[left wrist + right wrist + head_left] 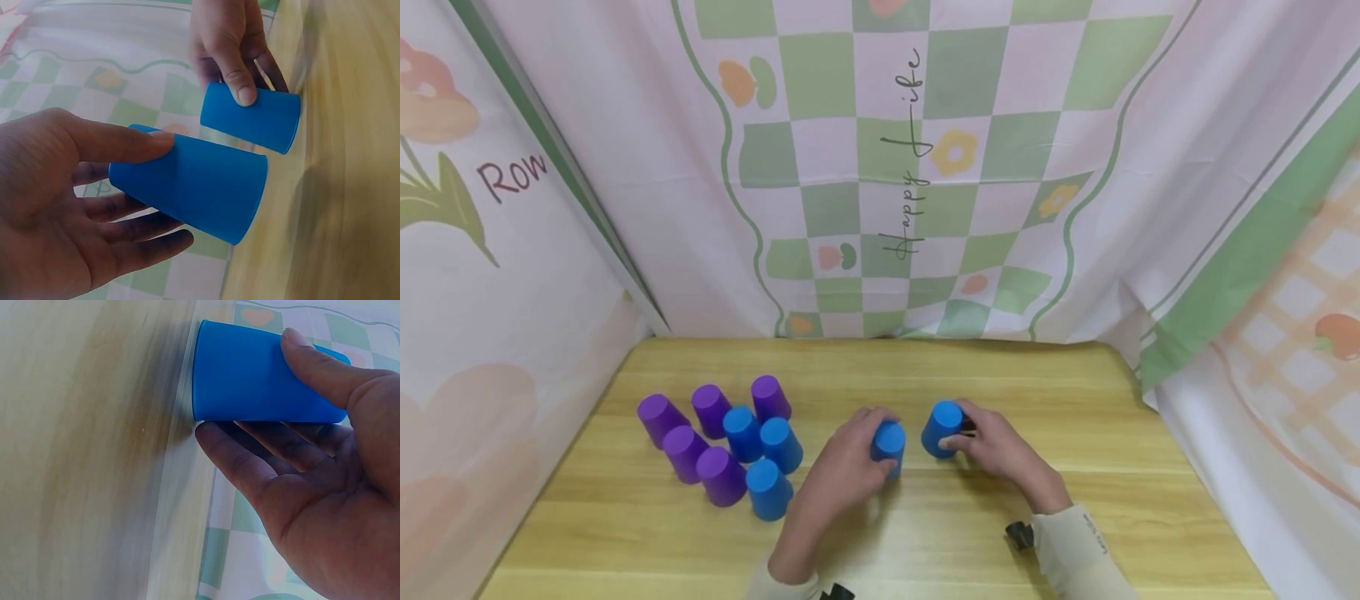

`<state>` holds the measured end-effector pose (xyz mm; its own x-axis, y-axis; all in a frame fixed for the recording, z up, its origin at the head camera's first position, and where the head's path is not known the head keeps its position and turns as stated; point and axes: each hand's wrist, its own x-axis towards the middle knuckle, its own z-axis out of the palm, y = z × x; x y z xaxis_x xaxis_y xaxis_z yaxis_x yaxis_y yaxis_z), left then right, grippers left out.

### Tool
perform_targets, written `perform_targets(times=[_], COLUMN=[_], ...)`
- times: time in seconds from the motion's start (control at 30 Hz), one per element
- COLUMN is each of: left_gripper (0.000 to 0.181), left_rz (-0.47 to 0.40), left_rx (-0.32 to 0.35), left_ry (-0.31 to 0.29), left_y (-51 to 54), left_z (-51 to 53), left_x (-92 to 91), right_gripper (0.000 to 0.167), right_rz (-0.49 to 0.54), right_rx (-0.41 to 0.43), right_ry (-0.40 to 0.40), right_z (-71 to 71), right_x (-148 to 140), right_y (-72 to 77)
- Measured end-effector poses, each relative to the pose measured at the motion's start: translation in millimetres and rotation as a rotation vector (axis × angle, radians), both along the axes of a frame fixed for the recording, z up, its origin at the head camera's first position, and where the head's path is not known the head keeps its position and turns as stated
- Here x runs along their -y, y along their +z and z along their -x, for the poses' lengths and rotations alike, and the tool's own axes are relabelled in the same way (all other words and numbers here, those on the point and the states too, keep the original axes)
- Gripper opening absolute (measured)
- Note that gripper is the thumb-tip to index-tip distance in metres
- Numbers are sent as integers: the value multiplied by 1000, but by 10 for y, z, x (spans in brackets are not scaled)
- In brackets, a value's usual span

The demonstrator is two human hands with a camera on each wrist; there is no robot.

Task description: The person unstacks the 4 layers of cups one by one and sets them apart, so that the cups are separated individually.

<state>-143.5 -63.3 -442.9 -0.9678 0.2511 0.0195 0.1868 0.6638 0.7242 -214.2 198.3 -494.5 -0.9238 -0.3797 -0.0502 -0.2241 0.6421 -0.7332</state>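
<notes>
My left hand [853, 458] grips an upside-down blue cup [890, 446] near the middle of the table, thumb on one side and fingers on the other. In the left wrist view this cup [200, 181] seems held slightly above the wood. To its right, my right hand [996, 442] pinches a second upside-down blue cup [942, 429] between thumb and fingers. The right wrist view has that cup [262, 375] with its rim close to the tabletop; whether it touches I cannot tell. A gap separates the two held cups.
Left of my hands, three blue cups [769, 490] and several purple cups [722, 477] stand upside down in a close group on the wooden table [970, 542]. Printed curtains [895, 167] hang behind the table and along both sides.
</notes>
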Motion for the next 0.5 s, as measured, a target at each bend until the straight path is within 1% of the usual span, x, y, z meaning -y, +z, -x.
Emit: perform_targets(times=[0.2,0.37,0.5], left_gripper=[50,45,42], left_rz=[32,45,50], left_rx=[15,52,71], left_ry=[-9,-2,-14], left_y=[53,109,145], left_z=[-40,-60,-72], left_x=[93,190,255], right_gripper=[40,42,44], right_rz=[-3,-2,6], right_rx=[23,20,18], right_ry=[-13,-9,-1], right_z=[-2,0,0], right_x=[4,3,-1], right_y=[15,8,0])
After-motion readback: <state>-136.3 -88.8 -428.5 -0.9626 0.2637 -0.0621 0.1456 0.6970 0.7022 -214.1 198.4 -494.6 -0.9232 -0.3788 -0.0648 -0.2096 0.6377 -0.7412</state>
